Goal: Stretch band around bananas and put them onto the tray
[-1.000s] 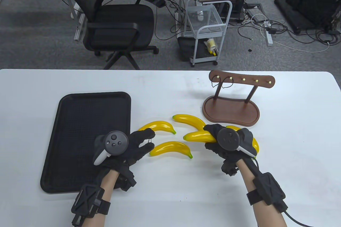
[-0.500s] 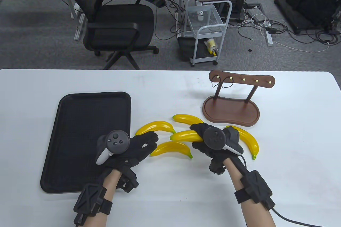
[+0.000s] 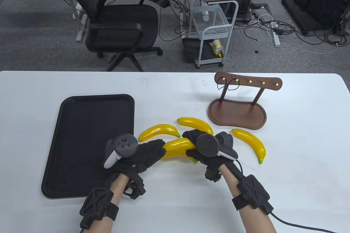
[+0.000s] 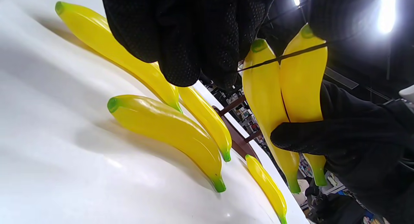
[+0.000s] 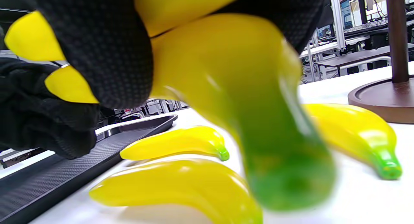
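Observation:
My right hand grips two yellow bananas side by side just above the table. My left hand meets their left ends and pinches a thin black band, stretched across both tips. The right wrist view shows the held bananas close up and the band near the left glove. Three loose bananas lie around the hands, and one lies partly hidden under the held pair. The black tray sits at the left.
A brown wooden stand with brass hooks stands at the back right, with thin bands hanging on it. The table's far edge is behind it, and an office chair and a wire cart stand on the floor beyond.
My right hand carried the bananas leftwards, uncovering the banana at the right. My left hand shifted right to meet them, and the band now lies across their tips.

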Demonstrator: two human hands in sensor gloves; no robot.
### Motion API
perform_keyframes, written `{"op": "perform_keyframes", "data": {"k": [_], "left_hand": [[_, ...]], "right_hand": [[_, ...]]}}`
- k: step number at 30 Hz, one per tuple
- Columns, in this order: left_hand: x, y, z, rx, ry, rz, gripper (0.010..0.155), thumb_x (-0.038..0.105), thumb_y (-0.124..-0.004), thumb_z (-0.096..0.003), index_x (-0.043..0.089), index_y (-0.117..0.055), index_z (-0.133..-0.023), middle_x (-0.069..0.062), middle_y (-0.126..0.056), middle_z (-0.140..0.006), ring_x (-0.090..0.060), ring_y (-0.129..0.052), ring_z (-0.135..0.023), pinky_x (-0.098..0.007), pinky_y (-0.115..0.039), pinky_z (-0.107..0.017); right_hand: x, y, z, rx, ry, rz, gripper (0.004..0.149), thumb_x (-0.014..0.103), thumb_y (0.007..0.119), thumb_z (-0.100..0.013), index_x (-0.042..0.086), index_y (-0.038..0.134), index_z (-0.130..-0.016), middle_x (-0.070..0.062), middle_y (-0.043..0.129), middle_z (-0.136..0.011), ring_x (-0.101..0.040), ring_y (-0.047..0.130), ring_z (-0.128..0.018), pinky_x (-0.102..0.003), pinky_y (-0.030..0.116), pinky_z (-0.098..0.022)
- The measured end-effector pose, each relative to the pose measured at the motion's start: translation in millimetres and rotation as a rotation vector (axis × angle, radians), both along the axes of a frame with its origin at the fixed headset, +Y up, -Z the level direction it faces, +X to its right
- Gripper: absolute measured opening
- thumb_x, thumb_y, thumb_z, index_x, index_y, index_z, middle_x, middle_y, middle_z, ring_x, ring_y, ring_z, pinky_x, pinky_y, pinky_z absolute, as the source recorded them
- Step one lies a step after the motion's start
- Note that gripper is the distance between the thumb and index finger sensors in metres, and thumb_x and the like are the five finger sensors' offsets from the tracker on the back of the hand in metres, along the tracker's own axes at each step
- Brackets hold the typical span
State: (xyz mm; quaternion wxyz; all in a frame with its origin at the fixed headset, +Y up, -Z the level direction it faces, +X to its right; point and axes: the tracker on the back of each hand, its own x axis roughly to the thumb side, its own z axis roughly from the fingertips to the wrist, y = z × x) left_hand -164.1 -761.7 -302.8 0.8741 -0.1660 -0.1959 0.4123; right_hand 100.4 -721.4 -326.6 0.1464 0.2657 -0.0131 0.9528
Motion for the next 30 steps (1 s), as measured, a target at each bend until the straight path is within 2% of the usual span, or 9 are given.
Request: {"op": "perform_keyframes", "data": {"k": [9,16,30], "left_hand": [[1.8,-0.3,1.0,-0.016,-0.005,0.016,0.078,0.064,-0.058,-0.0568,0.008,-0.061,-0.111,-0.011,-0.086,-0.103,-0.037,-0.089,-0.092,-0.057,-0.067,-0.074],[2.5,-3.2,-0.2,-0.099,-0.025,0.121,0.082,0.064,-0.059,-0.0577,0.003,-0.058,-0.113,-0.017,-0.083,-0.105,-0.041,-0.089,-0.093,-0.06,-0.066,-0.073],[6.4,-3.7,0.0,-0.126,-0.066,0.104,0.084,0.063,-0.059,-0.0585,0.001,-0.056,-0.115,-0.021,-0.08,-0.108,-0.045,-0.085,-0.095,-0.062,-0.065,-0.073]], "right_hand": [[-12.4,-1.9,5.5,0.023,0.025,0.022,0.068,0.036,0.097,-0.041,0.016,0.068,-0.099,-0.011,0.081,-0.098,-0.036,0.092,-0.074,-0.048,0.083,-0.051],[-22.0,3.6,12.3,0.069,0.051,0.036,0.068,0.035,0.098,-0.04,0.015,0.069,-0.098,-0.012,0.082,-0.098,-0.037,0.093,-0.074,-0.048,0.084,-0.052],[-40.9,-0.2,23.6,0.094,0.113,0.054,0.068,0.033,0.098,-0.04,0.013,0.069,-0.098,-0.014,0.081,-0.098,-0.038,0.092,-0.075,-0.049,0.084,-0.053]]}}
